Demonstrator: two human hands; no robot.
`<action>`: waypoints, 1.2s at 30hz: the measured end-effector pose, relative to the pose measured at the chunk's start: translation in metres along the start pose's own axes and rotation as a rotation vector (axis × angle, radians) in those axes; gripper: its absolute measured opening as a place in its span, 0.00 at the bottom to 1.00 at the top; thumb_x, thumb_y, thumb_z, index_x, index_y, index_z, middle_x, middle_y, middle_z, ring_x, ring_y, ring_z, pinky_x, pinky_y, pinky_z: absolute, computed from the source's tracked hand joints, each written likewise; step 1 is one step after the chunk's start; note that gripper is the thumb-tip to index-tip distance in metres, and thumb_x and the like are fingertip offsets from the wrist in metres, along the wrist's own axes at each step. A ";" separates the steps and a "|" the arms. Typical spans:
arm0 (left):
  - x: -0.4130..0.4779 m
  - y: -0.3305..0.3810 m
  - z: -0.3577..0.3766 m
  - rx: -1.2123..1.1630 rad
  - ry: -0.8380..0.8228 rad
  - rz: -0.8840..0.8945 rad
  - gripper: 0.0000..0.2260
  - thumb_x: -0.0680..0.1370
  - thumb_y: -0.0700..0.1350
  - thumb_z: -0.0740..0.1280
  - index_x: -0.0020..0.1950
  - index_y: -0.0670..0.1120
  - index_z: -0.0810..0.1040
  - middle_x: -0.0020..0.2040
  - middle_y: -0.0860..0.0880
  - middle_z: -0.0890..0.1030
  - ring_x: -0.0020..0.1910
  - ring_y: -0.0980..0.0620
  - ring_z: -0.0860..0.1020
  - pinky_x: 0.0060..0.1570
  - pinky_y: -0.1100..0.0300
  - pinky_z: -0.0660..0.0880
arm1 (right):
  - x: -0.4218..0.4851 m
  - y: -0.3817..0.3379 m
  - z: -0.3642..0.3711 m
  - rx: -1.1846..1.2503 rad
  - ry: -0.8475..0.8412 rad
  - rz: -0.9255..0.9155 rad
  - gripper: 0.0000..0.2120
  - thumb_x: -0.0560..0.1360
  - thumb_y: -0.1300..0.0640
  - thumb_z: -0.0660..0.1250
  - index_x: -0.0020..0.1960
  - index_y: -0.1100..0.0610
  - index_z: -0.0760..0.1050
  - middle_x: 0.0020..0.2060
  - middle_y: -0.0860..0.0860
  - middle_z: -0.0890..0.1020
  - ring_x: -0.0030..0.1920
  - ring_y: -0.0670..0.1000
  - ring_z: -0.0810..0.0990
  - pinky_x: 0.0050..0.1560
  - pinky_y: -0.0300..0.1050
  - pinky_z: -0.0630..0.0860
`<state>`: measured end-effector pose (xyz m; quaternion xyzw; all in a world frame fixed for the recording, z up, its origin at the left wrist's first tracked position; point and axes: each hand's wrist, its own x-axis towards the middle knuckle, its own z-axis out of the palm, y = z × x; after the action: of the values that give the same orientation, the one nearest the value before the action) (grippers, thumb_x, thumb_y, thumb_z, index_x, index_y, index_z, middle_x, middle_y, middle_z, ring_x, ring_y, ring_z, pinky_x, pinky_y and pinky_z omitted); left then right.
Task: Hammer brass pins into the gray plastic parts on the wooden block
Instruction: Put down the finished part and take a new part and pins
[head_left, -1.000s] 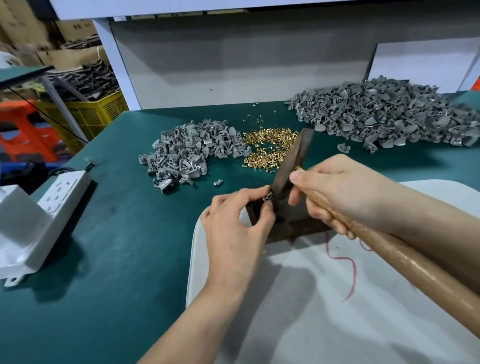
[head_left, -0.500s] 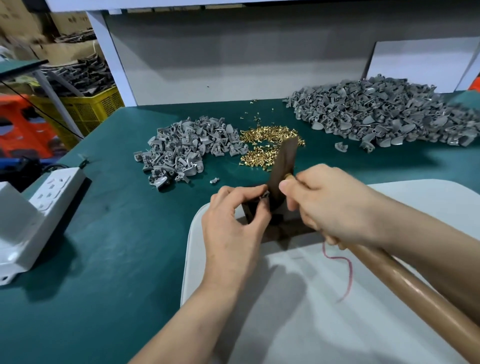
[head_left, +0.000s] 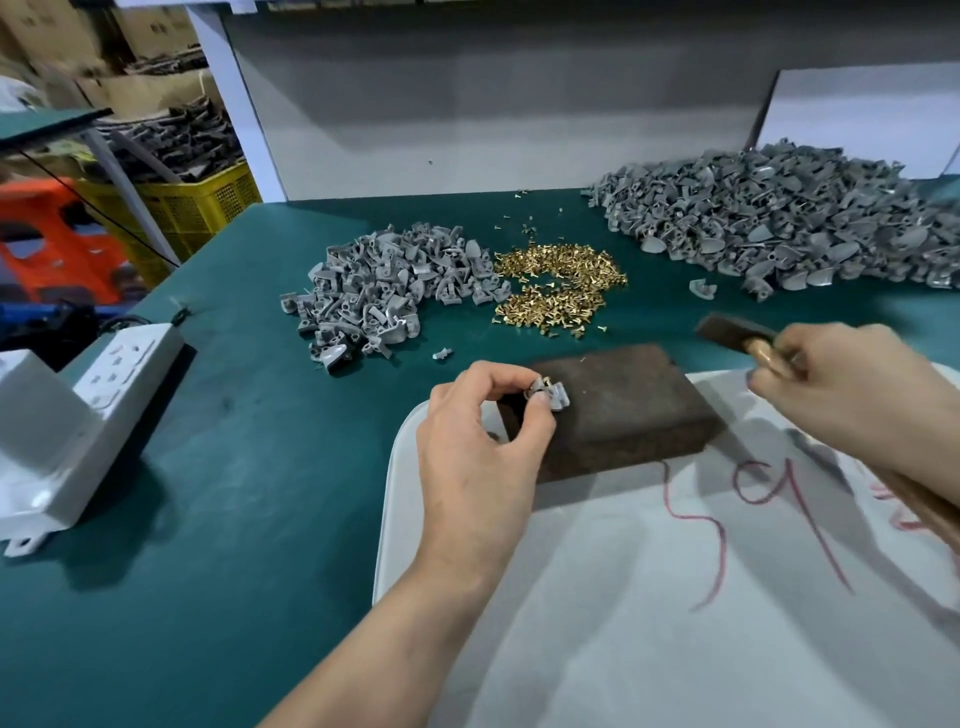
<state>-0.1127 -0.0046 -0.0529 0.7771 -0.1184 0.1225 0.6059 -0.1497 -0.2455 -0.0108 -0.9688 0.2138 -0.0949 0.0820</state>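
At frame centre the left hand (head_left: 483, 447) pinches a gray plastic part (head_left: 556, 397) between thumb and forefinger on the left end of the wooden block (head_left: 634, 405). At right, the right hand (head_left: 841, 400) has its fingers wrapped round the hammer (head_left: 727, 330). Brass pins (head_left: 561, 291) lie heaped on the green surface (head_left: 234, 467) above the block.

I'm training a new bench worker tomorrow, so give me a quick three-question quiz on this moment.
1. True or false: the head of the hammer rests on the wooden block.
2. The left hand pinches: A) a screwdriver; B) a gray plastic part at the block; C) nothing.
3. Fill in: the brass pin pile lies between a small heap and a large heap of ____.
Key: 1 false, the right hand holds it right of the block; 2 B; 3 gray plastic parts.
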 end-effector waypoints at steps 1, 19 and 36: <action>0.000 0.000 0.000 0.002 -0.004 -0.006 0.07 0.73 0.44 0.70 0.40 0.56 0.78 0.41 0.61 0.80 0.48 0.59 0.75 0.45 0.79 0.63 | 0.000 0.006 0.005 -0.036 -0.014 0.009 0.12 0.71 0.45 0.65 0.34 0.52 0.71 0.29 0.54 0.77 0.34 0.60 0.76 0.33 0.45 0.68; 0.002 -0.002 0.000 -0.099 -0.061 -0.054 0.03 0.70 0.51 0.65 0.41 0.58 0.78 0.46 0.55 0.83 0.51 0.53 0.79 0.49 0.49 0.76 | 0.007 -0.108 -0.001 0.264 -0.138 -0.728 0.04 0.72 0.60 0.71 0.45 0.55 0.83 0.38 0.45 0.78 0.36 0.42 0.74 0.41 0.30 0.67; 0.004 -0.003 0.003 -0.120 -0.029 0.027 0.04 0.72 0.48 0.66 0.44 0.57 0.77 0.43 0.58 0.82 0.50 0.50 0.78 0.45 0.51 0.74 | -0.007 -0.104 -0.001 0.505 0.044 -0.707 0.06 0.77 0.63 0.64 0.48 0.57 0.79 0.43 0.52 0.75 0.41 0.47 0.72 0.44 0.32 0.66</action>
<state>-0.1075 -0.0072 -0.0554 0.7394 -0.1447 0.1118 0.6480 -0.1148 -0.1499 0.0101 -0.9297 -0.1593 -0.1872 0.2743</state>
